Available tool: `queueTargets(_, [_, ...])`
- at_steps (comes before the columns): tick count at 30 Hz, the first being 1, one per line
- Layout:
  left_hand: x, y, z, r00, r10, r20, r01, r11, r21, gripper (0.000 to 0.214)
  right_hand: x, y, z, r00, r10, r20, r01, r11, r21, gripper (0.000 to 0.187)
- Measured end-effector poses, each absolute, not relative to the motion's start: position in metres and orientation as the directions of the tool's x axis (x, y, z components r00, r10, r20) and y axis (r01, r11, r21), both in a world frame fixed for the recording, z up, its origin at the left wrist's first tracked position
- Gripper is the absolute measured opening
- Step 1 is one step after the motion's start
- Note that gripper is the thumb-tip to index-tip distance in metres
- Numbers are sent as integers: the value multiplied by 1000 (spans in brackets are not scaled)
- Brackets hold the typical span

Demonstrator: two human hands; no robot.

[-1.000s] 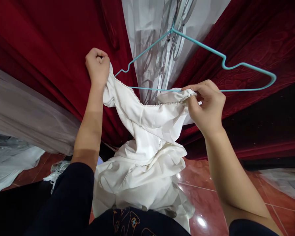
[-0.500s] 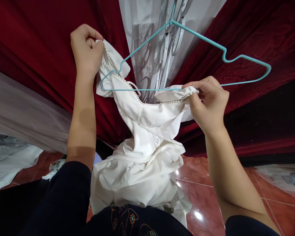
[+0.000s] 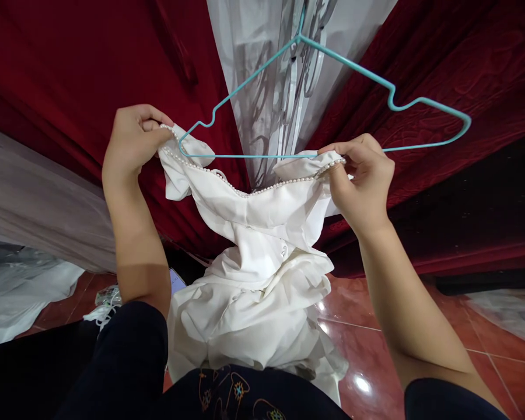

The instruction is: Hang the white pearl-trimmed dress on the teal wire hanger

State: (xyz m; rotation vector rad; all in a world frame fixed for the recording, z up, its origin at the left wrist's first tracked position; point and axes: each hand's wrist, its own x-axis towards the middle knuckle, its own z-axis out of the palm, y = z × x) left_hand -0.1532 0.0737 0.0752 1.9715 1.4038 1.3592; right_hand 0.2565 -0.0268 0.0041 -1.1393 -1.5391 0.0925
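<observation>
A white dress (image 3: 262, 274) with a pearl-trimmed neckline hangs down between my arms. My left hand (image 3: 129, 143) is closed on the dress's left shoulder, pinching it at the left end of a teal wire hanger (image 3: 345, 61). That shoulder is draped over the hanger's left tip. My right hand (image 3: 361, 178) is closed on the dress's right shoulder and lies against the hanger's bottom bar. The hanger's right half is bare. Its hook is hidden at the top of the view.
Dark red curtains (image 3: 70, 70) hang behind on both sides, with a sheer white curtain (image 3: 271, 76) between them. Glossy red floor tiles (image 3: 359, 326) lie below. White cloth (image 3: 21, 291) is heaped on the floor at left, and more lies at lower right.
My left hand lifted the dress's left shoulder up, hooked it over the hanger's left end, then came down and to the left. My right hand stayed where it was.
</observation>
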Motion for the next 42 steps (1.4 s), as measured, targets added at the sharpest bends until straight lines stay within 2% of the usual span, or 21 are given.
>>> queueTargets(4, [-129, 110, 94, -28, 753, 658, 509, -555, 657, 33, 258, -25, 4, 100, 694, 713, 563, 551, -616, 21])
queueTargets(7, [-99, 167, 107, -61, 755, 653, 470, -556, 686, 55, 257, -21, 3, 87, 687, 721, 545, 574, -612, 18])
queueTargets(8, [-89, 184, 109, -70, 744, 664, 366, -600, 711, 59, 257, -19, 2, 83, 689, 720, 546, 573, -611, 17])
queueTargets(9, [-80, 198, 109, -53, 746, 664, 338, -612, 715, 58, 257, -18, 2, 77, 692, 718, 550, 571, -610, 17])
queueTargets(11, [-68, 212, 103, -16, 802, 597, 300, -566, 768, 61, 258, -16, 2, 71, 690, 720, 554, 573, -604, 18])
queueTargets(15, [-67, 196, 83, 89, 946, 313, 297, -325, 898, 66, 261, -16, 3, 76, 660, 748, 544, 601, -586, 16])
queueTargets(17, [-71, 176, 80, 60, 936, 347, 216, -351, 911, 59, 261, -16, 2, 78, 662, 746, 540, 601, -590, 15])
queueTargets(19, [-70, 153, 83, -9, 868, 497, 155, -489, 858, 43, 259, -15, 0, 88, 667, 740, 539, 593, -598, 15])
queueTargets(21, [-62, 129, 89, -17, 766, 643, 174, -631, 756, 38, 258, -13, -1, 103, 674, 732, 541, 579, -610, 16])
queueTargets(23, [-50, 105, 91, 62, 664, 746, 208, -739, 641, 48, 257, -11, -2, 113, 682, 723, 543, 567, -620, 16])
queueTargets(24, [-43, 94, 90, 179, 601, 779, 266, -792, 550, 49, 257, -11, -2, 116, 681, 723, 543, 565, -621, 16])
queueTargets(25, [-37, 84, 88, 273, 579, 768, 311, -809, 499, 45, 257, -11, -2, 118, 677, 726, 544, 568, -618, 16])
queueTargets(27, [-28, 70, 81, 344, 604, 719, 418, -784, 459, 30, 258, -15, -1, 121, 659, 742, 551, 577, -602, 16])
queueTargets(29, [-25, 64, 73, 316, 668, 674, 495, -722, 483, 22, 260, -21, -1, 117, 631, 767, 570, 589, -572, 19])
queueTargets(32, [-29, 62, 68, 327, 706, 628, 546, -684, 484, 24, 271, -30, -3, 133, 554, 822, 638, 587, -499, 27])
queueTargets(33, [-31, 61, 68, 338, 705, 623, 566, -681, 464, 25, 278, -31, -5, 163, 498, 852, 672, 576, -466, 29])
queueTargets(35, [-35, 59, 71, 347, 690, 635, 606, -682, 409, 28, 300, -29, -7, 279, 317, 907, 734, 539, -414, 31])
queueTargets(37, [-38, 57, 76, 351, 672, 652, 648, -677, 348, 31, 330, -22, -6, 417, 104, 903, 758, 509, -409, 27])
queueTargets(38, [-40, 56, 79, 357, 668, 653, 665, -673, 325, 33, 346, -17, -4, 480, 47, 876, 747, 503, -436, 25])
queueTargets(39, [-41, 55, 81, 366, 669, 647, 677, -668, 309, 34, 360, -11, 1, 506, 41, 862, 739, 494, -458, 26])
queueTargets(42, [-44, 56, 87, 384, 691, 613, 696, -652, 300, 37, 389, 6, 26, 539, 136, 831, 700, 476, -532, 33])
